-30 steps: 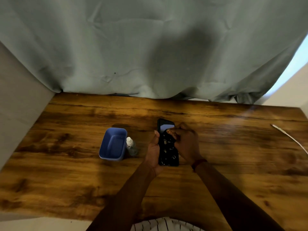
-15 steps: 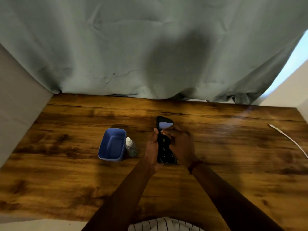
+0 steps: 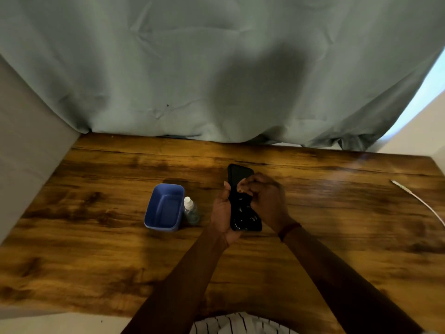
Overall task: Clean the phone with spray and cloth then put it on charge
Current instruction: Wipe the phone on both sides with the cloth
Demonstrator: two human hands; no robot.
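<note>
Phone (image 3: 237,179) was a flat black slab with rounded corners, glossy, held above the wooden table (image 3: 96,249) roughly at its middle, long axis running away from the person, far end tilted up a bit. Lower half was covered by a dark cloth (image 3: 244,214) with small pale marks, soft and crumpled, draped over the screen side. Left hand (image 3: 222,213) was curled around the phone's left edge, thumb up along the side, palm under it. Right hand (image 3: 265,201) was bunched closed on the cloth, fingertips (image 3: 242,186) pressing it onto the phone face; thin dark band on that wrist.

Left of the phone, near it, a small clear plastic spray bottle (image 3: 191,210) with a white cap stood upright on the table. Touching or just beside the bottle's left, cannot tell which, sat a blue plastic tub (image 3: 163,208), rectangular with rounded corners, smooth, open top, nothing visible inside. Well right of the phone, a thin white cable (image 3: 419,200) lay on the table, plug end pointing toward the middle, rest running off the right edge.

Table was brown wood-grain with dark streaks, slightly shiny. Behind the phone, a grey-green curtain (image 3: 216,68) hung in soft creased folds down to the table's far edge. Striped white fabric (image 3: 236,325) showed at the bottom, near side of the table.
</note>
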